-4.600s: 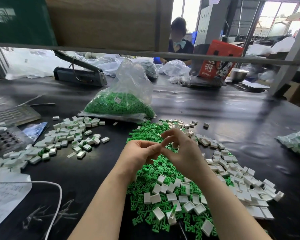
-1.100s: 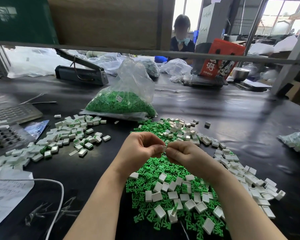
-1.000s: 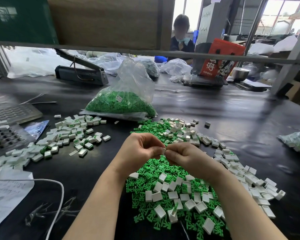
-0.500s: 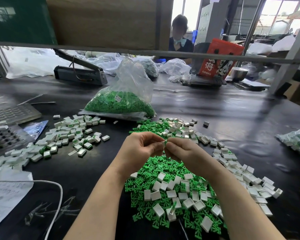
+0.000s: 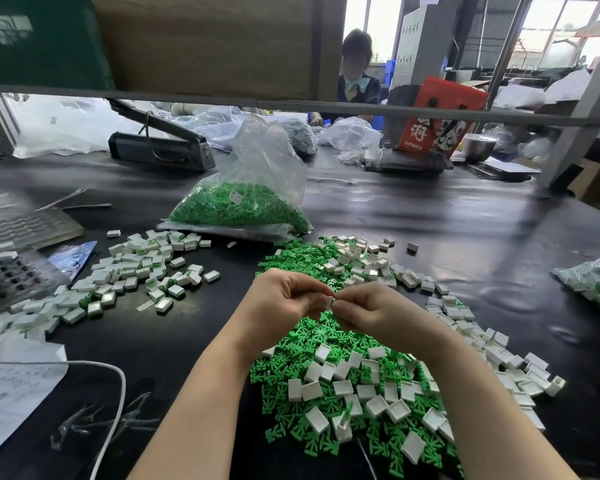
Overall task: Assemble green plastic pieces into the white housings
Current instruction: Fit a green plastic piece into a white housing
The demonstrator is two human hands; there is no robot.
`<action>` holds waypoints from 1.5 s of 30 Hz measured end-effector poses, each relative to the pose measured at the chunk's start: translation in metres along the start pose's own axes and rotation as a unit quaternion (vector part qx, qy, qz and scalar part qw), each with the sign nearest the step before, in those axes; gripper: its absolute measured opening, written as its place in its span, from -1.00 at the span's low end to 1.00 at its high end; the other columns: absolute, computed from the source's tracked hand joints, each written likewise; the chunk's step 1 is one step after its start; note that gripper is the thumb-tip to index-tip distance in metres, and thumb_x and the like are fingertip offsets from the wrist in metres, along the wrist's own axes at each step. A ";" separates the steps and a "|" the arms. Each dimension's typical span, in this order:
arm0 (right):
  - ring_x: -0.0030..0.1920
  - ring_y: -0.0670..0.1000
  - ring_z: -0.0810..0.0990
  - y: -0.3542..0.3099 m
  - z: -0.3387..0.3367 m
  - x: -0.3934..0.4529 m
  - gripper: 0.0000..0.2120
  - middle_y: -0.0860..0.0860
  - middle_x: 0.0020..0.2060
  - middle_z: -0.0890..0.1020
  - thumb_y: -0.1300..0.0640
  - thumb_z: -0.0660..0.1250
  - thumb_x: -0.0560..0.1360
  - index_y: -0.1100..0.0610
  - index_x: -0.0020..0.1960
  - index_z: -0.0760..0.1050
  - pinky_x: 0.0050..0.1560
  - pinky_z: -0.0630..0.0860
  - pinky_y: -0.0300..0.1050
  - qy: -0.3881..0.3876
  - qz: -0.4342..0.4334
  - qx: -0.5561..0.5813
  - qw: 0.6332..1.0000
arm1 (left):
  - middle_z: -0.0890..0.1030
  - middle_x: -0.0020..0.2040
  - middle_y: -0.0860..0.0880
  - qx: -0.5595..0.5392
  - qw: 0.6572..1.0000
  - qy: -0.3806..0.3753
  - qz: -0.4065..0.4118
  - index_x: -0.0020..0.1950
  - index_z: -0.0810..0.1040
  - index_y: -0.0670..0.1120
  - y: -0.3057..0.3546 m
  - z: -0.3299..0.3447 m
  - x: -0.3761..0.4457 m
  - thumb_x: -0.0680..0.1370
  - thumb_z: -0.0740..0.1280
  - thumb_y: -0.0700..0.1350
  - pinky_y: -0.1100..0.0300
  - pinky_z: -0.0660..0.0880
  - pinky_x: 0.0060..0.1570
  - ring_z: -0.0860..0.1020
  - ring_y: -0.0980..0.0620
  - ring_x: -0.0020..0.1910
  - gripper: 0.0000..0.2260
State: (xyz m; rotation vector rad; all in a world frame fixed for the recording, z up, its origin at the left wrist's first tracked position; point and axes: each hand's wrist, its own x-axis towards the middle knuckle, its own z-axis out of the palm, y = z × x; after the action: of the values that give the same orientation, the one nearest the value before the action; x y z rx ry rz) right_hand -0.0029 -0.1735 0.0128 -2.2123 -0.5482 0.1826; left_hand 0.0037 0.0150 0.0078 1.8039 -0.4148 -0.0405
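Observation:
My left hand (image 5: 281, 299) and my right hand (image 5: 371, 311) meet fingertip to fingertip above the black table. Between them they pinch one small white housing (image 5: 329, 302) with a bit of green showing at its edge. Which hand holds which part I cannot tell, since the fingers hide most of it. Under my wrists lies a heap of loose green pieces (image 5: 312, 344) mixed with empty white housings (image 5: 343, 388). More empty housings (image 5: 465, 327) trail off to the right. A spread of filled housings (image 5: 132, 275) lies on the left.
A clear bag of green pieces (image 5: 243, 209) stands behind the heap. A perforated metal tray (image 5: 18, 271) and a paper sheet (image 5: 11, 389) with a white cable (image 5: 118, 382) lie at the left. Another bag of parts (image 5: 596, 282) sits at the right edge. A person sits across the table.
My right hand's fingers, spread upward 4.6 s ago, have curled down to meet the left. Over the last second both hands stay together with only small finger shifts.

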 end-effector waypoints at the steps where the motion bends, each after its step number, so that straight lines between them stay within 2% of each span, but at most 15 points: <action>1: -0.41 -0.02 0.35 0.000 0.000 -0.001 -0.70 -0.04 -0.46 0.44 0.09 0.27 0.61 0.07 -0.29 0.53 -0.33 0.29 -0.07 0.007 0.003 0.015 1.000 | 0.70 -0.28 -0.03 -0.005 1.000 0.003 -0.001 -0.10 0.71 -0.06 0.001 -0.001 0.000 0.50 0.42 -0.31 0.29 0.56 -0.25 0.64 0.07 -0.29 -0.84; 4: -0.42 0.01 0.34 -0.001 0.003 0.000 -0.72 -0.01 -0.48 0.43 0.08 0.27 0.62 0.04 -0.24 0.59 -0.36 0.28 -0.07 0.032 0.005 0.056 0.998 | 0.70 -0.32 -0.01 -0.026 1.000 0.015 -0.001 -0.11 0.70 -0.08 0.005 -0.004 -0.002 0.50 0.42 -0.31 0.41 0.47 -0.38 0.64 0.12 -0.33 -0.86; 8: -0.44 -0.05 0.33 -0.004 0.010 0.005 -0.71 -0.07 -0.48 0.42 0.11 0.24 0.63 0.03 -0.26 0.53 -0.40 0.25 -0.10 0.047 0.002 0.039 0.998 | 0.70 -0.32 -0.04 -0.032 0.999 0.024 -0.004 -0.12 0.70 -0.09 0.006 -0.005 -0.002 0.49 0.42 -0.32 0.41 0.47 -0.39 0.64 0.10 -0.33 -0.85; 14: -0.37 -0.09 0.38 -0.005 0.008 0.004 -0.70 0.02 -0.38 0.49 0.12 0.25 0.61 0.02 -0.31 0.45 -0.32 0.32 -0.13 0.031 -0.015 -0.060 0.998 | 0.71 -0.30 -0.06 -0.018 1.000 0.016 -0.014 -0.16 0.71 -0.06 0.003 -0.005 -0.001 0.48 0.43 -0.34 0.39 0.50 -0.34 0.66 0.04 -0.30 -0.82; 17: -0.36 -0.06 0.39 -0.005 0.009 0.005 -0.68 0.11 -0.37 0.51 0.12 0.25 0.61 -0.01 -0.32 0.43 -0.32 0.32 -0.10 0.032 -0.019 -0.074 0.997 | 0.71 -0.29 -0.08 -0.008 1.000 0.021 -0.011 -0.14 0.71 -0.07 0.001 -0.006 -0.001 0.48 0.44 -0.33 0.37 0.50 -0.34 0.67 -0.02 -0.29 -0.83; 19: -0.36 -0.05 0.39 -0.005 0.010 0.006 -0.67 0.07 -0.38 0.51 0.11 0.25 0.62 -0.02 -0.32 0.42 -0.32 0.33 -0.09 0.035 -0.022 -0.064 0.997 | 0.71 -0.27 -0.10 -0.011 1.000 0.026 -0.008 -0.13 0.71 -0.09 0.001 -0.005 -0.001 0.48 0.43 -0.33 0.35 0.52 -0.32 0.68 -0.06 -0.27 -0.84; 22: -0.37 -0.02 0.37 -0.001 0.009 0.006 -0.70 0.05 -0.38 0.47 0.10 0.25 0.62 0.02 -0.30 0.46 -0.33 0.32 -0.07 0.046 -0.023 -0.007 0.999 | 0.71 -0.26 -0.11 -0.041 0.999 0.036 0.002 -0.12 0.70 -0.10 0.002 -0.004 -0.001 0.50 0.42 -0.33 0.36 0.53 -0.31 0.68 -0.01 -0.27 -0.86; 24: -0.36 0.00 0.36 0.002 0.006 0.005 -0.73 0.06 -0.37 0.46 0.09 0.25 0.63 0.07 -0.25 0.50 -0.32 0.31 -0.07 0.045 -0.016 0.044 0.998 | 0.72 -0.21 -0.13 -0.068 0.997 0.027 0.005 -0.10 0.69 -0.12 0.004 -0.002 -0.002 0.50 0.41 -0.32 0.30 0.57 -0.22 0.69 -0.03 -0.23 -0.88; 27: -0.37 -0.03 0.35 0.006 0.004 0.003 -0.74 0.00 -0.39 0.47 0.07 0.24 0.62 0.10 -0.21 0.54 -0.35 0.30 -0.20 0.022 -0.010 0.145 0.989 | 0.72 -0.21 -0.10 -0.068 0.998 0.010 0.011 -0.06 0.66 -0.14 0.005 -0.002 -0.004 0.51 0.40 -0.30 0.34 0.54 -0.23 0.69 0.01 -0.22 -0.91; 31: -0.41 -0.08 0.32 0.008 0.005 -0.001 -0.70 -0.06 -0.42 0.45 -0.17 0.25 0.53 0.04 -0.19 0.55 -0.39 0.25 -0.26 -0.010 -0.010 0.245 0.969 | 0.69 -0.25 0.05 -0.051 0.998 0.021 0.039 -0.09 0.67 -0.08 0.009 -0.001 -0.005 0.50 0.41 -0.28 0.40 0.49 -0.25 0.63 0.17 -0.23 -0.89; 33: -0.32 -0.04 0.36 0.009 0.006 -0.001 -0.71 -0.02 -0.35 0.51 -0.22 0.28 0.48 -0.02 -0.15 0.59 -0.30 0.28 -0.18 -0.029 -0.004 0.303 0.953 | 0.64 -0.20 0.06 -0.037 0.997 0.040 0.046 -0.10 0.70 -0.05 0.010 -0.001 -0.004 0.45 0.46 -0.18 0.29 0.51 -0.12 0.60 0.09 -0.12 -0.93; 35: -0.21 0.02 0.42 0.009 0.009 0.000 -0.73 0.02 -0.26 0.59 -0.23 0.29 0.46 -0.07 -0.10 0.63 -0.19 0.34 -0.15 -0.044 -0.004 0.361 0.932 | 0.57 -0.17 0.05 -0.051 0.997 0.049 0.036 -0.12 0.72 -0.03 0.011 -0.001 -0.004 0.38 0.47 -0.07 0.11 0.49 0.02 0.56 0.01 -0.04 -0.88; 36: -0.17 0.04 0.45 0.009 0.011 0.001 -0.72 0.04 -0.23 0.62 -0.23 0.29 0.45 -0.07 -0.07 0.64 -0.15 0.37 -0.14 -0.049 -0.007 0.387 0.921 | 0.54 -0.20 0.08 -0.060 0.997 0.049 0.026 -0.12 0.73 -0.02 0.011 -0.001 -0.005 0.35 0.47 -0.04 0.08 0.47 0.04 0.54 0.04 -0.05 -0.85; 40: -0.13 0.07 0.47 0.010 0.018 0.006 -0.64 0.13 -0.19 0.61 -0.16 0.31 0.48 0.13 0.02 0.58 -0.08 0.41 -0.17 -0.063 -0.013 0.484 0.873 | 0.53 -0.24 0.08 -0.090 0.995 0.044 0.016 -0.04 0.72 -0.14 0.010 0.000 -0.003 0.40 0.47 -0.15 0.37 0.47 -0.26 0.54 0.19 -0.23 -0.83; 45: -0.17 0.01 0.49 0.010 0.026 0.011 -0.67 0.11 -0.23 0.57 -0.09 0.32 0.49 0.17 0.04 0.54 -0.09 0.44 -0.20 -0.057 -0.028 0.538 0.840 | 0.56 -0.27 0.13 -0.095 0.994 0.047 0.008 -0.02 0.71 -0.15 0.009 -0.001 -0.002 0.46 0.44 -0.23 0.39 0.47 -0.35 0.59 0.16 -0.22 -0.88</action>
State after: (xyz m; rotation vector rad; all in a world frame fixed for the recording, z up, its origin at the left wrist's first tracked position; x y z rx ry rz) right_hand 0.0020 -0.1566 -0.0111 -1.0819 -0.4119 0.4633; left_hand -0.0006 0.0143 0.0159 1.6081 -0.3457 0.0161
